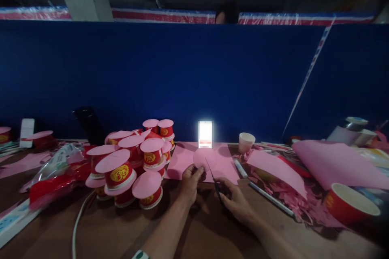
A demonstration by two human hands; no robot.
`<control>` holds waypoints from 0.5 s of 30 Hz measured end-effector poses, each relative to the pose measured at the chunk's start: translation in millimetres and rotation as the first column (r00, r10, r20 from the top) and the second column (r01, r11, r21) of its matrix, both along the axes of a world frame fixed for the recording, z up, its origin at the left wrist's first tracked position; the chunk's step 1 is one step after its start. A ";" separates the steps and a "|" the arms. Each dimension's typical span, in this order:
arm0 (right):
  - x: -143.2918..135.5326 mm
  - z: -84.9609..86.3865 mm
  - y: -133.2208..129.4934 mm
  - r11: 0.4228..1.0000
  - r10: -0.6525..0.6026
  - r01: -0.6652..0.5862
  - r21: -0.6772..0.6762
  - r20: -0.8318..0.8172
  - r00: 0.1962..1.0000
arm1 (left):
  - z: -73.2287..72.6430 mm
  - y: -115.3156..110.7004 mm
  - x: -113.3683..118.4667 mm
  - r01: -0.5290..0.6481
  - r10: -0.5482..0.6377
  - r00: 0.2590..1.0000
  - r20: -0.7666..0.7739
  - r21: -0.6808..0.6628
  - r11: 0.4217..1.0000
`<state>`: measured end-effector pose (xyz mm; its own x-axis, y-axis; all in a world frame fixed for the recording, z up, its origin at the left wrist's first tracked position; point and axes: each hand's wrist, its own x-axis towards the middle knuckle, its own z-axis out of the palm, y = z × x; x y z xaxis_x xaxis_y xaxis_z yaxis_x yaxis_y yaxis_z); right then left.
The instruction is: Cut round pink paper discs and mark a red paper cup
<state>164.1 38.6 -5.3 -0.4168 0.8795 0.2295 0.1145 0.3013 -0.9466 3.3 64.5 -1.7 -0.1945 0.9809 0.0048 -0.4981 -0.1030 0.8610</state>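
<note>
Scissors (216, 184) in the right hand (235, 200) meet a pink paper disc (204, 158) pinched by the left hand (191, 178) above a dim brown tabletop (200, 230), the blades slightly parted and angled up toward the disc's lower edge. The left grip is clenched on the disc's rim between thumb and fingers; the right grip is closed through the scissor handles. The disc hangs over a sheet of pink paper (185, 160) lying flat against the blue partition (170, 77), just in front of a brightly lit phone screen (205, 134).

To the left stands a heap of red paper cups (130, 166), upturned and each capped with a pink circle; a white cable (77, 220) curls out beneath them. To the right lie a white cup (245, 141), two markers (240, 168), pink offcuts (273, 192), a large curled pink sheet (334, 162) and one open red cup (349, 206).

Judged from the pose, clean trimming here calls for turning the disc into the blades rather than steering the scissors, taking short snips near the pivot, and keeping the pinching fingers well back from the cut line. The poor light makes any drawn outline impossible to confirm.
</note>
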 end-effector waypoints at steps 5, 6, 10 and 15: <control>0.3 1.3 -0.5 1.000 0.005 -0.005 -0.009 -0.009 1.000 | 0.9 -1.1 0.5 0.008 -0.008 1.000 -0.008 0.006 1.000; 0.3 1.0 -0.4 1.000 0.005 -0.005 -0.014 -0.012 1.000 | 1.3 -1.2 0.9 0.006 -0.006 1.000 -0.004 0.003 1.000; 0.6 -0.4 0.1 1.000 -0.004 0.004 -0.023 -0.002 1.000 | 1.7 -0.8 1.1 -0.006 0.006 1.000 -0.014 0.018 1.000; 0.6 -2.2 1.4 1.000 -0.002 0.002 -0.008 0.006 1.000 | 0.8 -0.7 0.5 -0.018 0.019 0.996 -0.082 0.022 1.000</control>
<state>164.7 40.0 -7.5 -0.4165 0.8821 0.2199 0.1204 0.2932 -0.9484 3.8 63.8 -0.9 -0.2107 0.9767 0.0419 -0.4234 -0.1298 0.8966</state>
